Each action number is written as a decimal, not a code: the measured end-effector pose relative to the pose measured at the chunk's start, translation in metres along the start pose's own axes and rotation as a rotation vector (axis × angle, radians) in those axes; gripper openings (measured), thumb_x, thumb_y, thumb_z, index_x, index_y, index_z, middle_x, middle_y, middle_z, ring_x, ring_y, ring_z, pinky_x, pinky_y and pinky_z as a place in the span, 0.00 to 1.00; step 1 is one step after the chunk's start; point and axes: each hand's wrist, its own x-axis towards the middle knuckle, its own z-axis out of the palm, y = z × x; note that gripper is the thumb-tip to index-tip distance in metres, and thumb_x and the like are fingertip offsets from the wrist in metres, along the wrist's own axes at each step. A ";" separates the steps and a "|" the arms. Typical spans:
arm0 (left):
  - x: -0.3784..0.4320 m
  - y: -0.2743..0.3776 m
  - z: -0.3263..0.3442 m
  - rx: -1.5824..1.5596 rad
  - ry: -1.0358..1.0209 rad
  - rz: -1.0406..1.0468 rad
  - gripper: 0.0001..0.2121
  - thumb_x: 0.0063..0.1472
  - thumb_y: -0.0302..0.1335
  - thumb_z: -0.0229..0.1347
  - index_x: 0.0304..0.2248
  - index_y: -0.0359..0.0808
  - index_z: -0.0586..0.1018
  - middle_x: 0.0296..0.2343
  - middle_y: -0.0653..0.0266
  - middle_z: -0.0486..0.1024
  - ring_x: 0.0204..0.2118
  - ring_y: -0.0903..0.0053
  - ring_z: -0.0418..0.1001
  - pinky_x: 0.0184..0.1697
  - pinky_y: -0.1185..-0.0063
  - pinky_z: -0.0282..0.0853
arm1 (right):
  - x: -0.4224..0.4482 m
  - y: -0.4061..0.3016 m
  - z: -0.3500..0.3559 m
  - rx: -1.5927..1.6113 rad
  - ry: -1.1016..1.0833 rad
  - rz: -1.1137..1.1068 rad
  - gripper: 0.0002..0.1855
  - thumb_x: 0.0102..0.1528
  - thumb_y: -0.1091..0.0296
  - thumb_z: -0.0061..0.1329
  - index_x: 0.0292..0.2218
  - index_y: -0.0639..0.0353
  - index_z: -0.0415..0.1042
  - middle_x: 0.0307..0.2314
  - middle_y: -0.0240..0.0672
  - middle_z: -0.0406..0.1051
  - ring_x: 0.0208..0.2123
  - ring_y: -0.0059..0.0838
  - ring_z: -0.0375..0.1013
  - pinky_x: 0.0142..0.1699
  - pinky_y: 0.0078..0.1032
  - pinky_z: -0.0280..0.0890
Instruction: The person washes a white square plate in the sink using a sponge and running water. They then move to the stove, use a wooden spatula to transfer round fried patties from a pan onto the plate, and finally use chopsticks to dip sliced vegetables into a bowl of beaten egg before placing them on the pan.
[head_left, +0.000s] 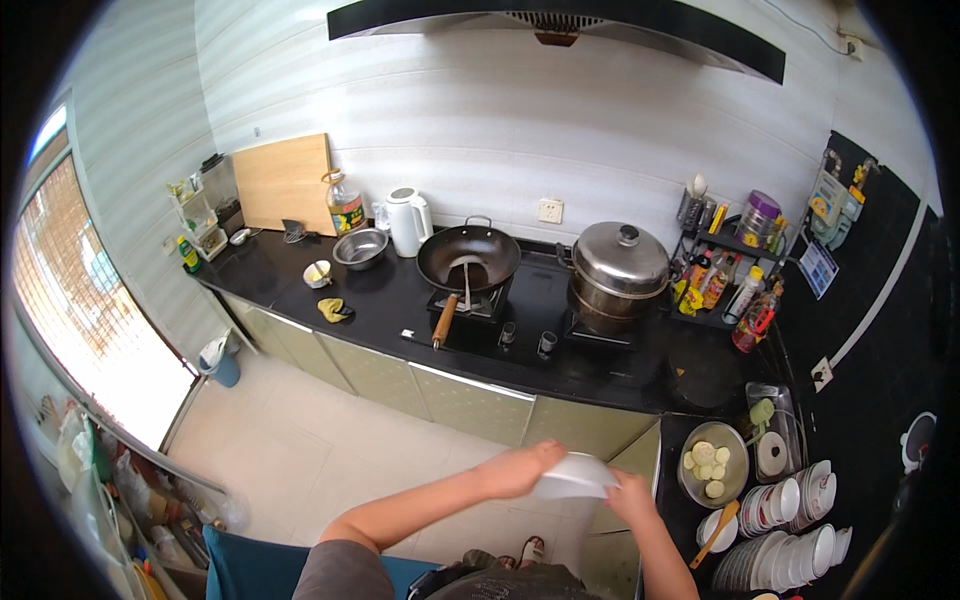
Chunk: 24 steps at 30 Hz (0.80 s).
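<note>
A white bowl or deep dish (576, 475), slightly blurred, is held tilted between both hands above the floor, in front of the cabinets. My left hand (525, 466) grips its left edge. My right hand (631, 495) holds the edge at the right. Beyond them, a dark wok (480, 251) with a wooden handle and a metal spatula (466, 283) in it sits on the left burner. A large lidded steel pot (619, 270) stands on the right burner. To the right, a steel basin (713, 446) contains several pale round slices.
On the right counter are stacked bowls and plates (772, 559), a wooden spatula (716, 532) across a bowl and a steel tray (772, 394). Bottles crowd a black rack (720, 315). A white kettle (405, 225), steel bowl (360, 247) and yellow cloth (331, 310) are on the left counter.
</note>
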 end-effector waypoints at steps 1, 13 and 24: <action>-0.010 -0.012 0.012 0.008 0.012 -0.028 0.20 0.48 0.16 0.42 0.44 0.28 0.63 0.43 0.49 0.62 0.42 0.57 0.65 0.42 0.70 0.63 | 0.003 -0.001 0.009 -0.029 -0.050 -0.030 0.19 0.39 0.72 0.48 0.38 0.58 0.70 0.26 0.50 0.70 0.30 0.49 0.70 0.36 0.37 0.65; 0.042 0.020 -0.004 0.268 0.164 -0.088 0.27 0.44 0.14 0.43 0.48 0.35 0.61 0.41 0.50 0.64 0.43 0.56 0.64 0.41 0.70 0.65 | 0.074 0.023 -0.020 0.046 0.075 -0.357 0.23 0.40 0.73 0.47 0.42 0.55 0.68 0.31 0.46 0.70 0.30 0.45 0.71 0.36 0.34 0.66; 0.125 0.011 -0.018 0.105 0.208 -0.043 0.30 0.43 0.11 0.43 0.50 0.37 0.58 0.41 0.48 0.65 0.43 0.54 0.64 0.43 0.68 0.63 | 0.095 0.029 -0.084 -0.052 0.096 -0.185 0.18 0.47 0.64 0.43 0.41 0.58 0.67 0.34 0.43 0.70 0.34 0.44 0.70 0.40 0.35 0.64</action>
